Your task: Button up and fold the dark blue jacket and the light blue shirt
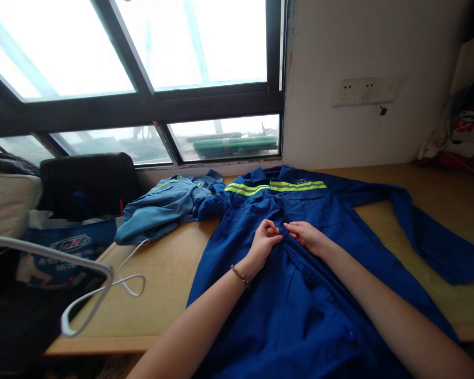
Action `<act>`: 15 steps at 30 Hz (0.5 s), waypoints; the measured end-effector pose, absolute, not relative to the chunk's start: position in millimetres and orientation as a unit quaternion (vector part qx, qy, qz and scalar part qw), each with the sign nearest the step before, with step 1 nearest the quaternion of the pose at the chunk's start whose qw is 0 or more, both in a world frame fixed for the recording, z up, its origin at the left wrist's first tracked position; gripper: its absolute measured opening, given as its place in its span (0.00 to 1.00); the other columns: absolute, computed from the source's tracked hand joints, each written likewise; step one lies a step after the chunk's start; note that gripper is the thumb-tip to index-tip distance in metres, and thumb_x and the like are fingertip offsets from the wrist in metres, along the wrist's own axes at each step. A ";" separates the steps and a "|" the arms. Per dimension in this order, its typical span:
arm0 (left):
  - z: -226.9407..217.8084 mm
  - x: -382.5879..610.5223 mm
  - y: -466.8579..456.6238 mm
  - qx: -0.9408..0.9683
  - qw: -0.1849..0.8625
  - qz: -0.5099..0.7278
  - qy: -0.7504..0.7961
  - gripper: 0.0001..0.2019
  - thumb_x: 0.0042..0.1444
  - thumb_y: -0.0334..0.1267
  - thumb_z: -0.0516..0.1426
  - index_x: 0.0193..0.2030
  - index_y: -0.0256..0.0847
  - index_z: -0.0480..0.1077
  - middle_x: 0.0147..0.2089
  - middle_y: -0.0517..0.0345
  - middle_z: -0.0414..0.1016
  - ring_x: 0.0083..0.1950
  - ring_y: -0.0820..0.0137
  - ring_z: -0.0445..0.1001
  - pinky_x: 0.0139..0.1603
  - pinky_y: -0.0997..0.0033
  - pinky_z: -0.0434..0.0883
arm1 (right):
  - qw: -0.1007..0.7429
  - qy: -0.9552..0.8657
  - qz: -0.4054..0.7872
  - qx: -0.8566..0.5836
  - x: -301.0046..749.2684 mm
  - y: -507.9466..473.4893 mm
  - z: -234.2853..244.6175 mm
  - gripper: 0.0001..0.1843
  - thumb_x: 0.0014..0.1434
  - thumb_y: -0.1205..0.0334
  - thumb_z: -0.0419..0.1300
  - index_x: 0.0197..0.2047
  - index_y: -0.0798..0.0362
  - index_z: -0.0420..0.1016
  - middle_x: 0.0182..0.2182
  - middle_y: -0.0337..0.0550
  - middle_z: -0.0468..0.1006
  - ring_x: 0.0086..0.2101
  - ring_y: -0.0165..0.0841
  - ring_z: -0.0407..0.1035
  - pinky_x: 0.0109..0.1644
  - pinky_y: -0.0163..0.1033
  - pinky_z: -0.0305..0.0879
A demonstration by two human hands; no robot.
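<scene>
A dark blue work jacket with a yellow-green reflective stripe across its chest is spread on a wooden table, collar toward the wall. One sleeve stretches out to the right; the lower part hangs toward me past the front edge. At the middle of its front opening, my left hand pinches the fabric, fingers curled. Close beside it, my right hand grips the other front edge between thumb and fingers. Any button between the fingertips is too small to make out. A bracelet circles my left wrist.
A lighter blue garment lies crumpled at the left of the wooden table. A white cable loops over the left edge. A black chair back and a blue bag stand left. Behind are a window and wall sockets.
</scene>
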State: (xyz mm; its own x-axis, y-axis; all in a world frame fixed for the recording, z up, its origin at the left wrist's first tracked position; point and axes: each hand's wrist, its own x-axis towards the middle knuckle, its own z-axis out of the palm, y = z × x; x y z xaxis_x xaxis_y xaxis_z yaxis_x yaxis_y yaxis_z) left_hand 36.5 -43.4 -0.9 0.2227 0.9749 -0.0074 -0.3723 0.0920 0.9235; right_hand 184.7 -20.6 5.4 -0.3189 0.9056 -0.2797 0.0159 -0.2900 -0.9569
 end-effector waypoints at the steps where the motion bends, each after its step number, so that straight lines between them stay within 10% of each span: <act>1: -1.5 36.6 -42.4 0.440 0.650 0.515 0.345 0.20 0.34 0.31 0.62 0.31 0.41 0.54 0.25 0.67 0.67 0.26 0.77 0.69 0.30 0.77 0.65 | 0.348 -0.513 0.606 -0.498 185.7 -19.8 4.7 0.18 0.46 0.48 0.60 0.21 0.55 0.65 0.14 0.33 0.61 0.15 0.22 0.52 0.16 0.28 0.47; 5: -4.6 36.0 -34.7 0.485 0.617 0.496 0.372 0.19 0.36 0.31 0.62 0.31 0.40 0.55 0.25 0.67 0.67 0.25 0.78 0.67 0.29 0.79 0.63 | 0.378 -0.647 0.245 -0.615 194.0 -15.7 -1.2 0.13 0.51 0.52 0.56 0.32 0.52 0.73 0.33 0.47 0.73 0.36 0.37 0.65 0.37 0.40 0.62; 7: -6.3 34.9 -28.2 0.520 0.594 0.481 0.381 0.18 0.37 0.31 0.62 0.31 0.40 0.56 0.26 0.66 0.67 0.26 0.78 0.68 0.29 0.79 0.63 | 0.326 -0.681 0.105 -0.647 198.6 -11.1 -7.9 0.17 0.53 0.53 0.54 0.45 0.46 0.71 0.50 0.46 0.67 0.50 0.45 0.56 0.51 0.51 0.53; 15: -13.4 28.5 21.3 0.629 0.528 0.443 0.359 0.13 0.41 0.33 0.60 0.32 0.38 0.59 0.25 0.65 0.67 0.26 0.77 0.68 0.28 0.79 0.63 | 0.144 -0.717 0.035 -0.681 209.0 43.9 -28.9 0.24 0.59 0.48 0.42 0.59 0.38 0.55 0.60 0.38 0.52 0.57 0.50 0.42 0.54 0.64 0.37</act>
State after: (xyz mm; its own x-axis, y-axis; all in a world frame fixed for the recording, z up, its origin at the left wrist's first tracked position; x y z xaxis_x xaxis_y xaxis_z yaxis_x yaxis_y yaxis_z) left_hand 28.5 21.3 -13.4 0.3499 0.9197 0.1783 -0.0167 -0.1842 0.9828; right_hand 209.0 43.9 -28.9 -0.0313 0.9868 0.1588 0.9666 0.0704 -0.2466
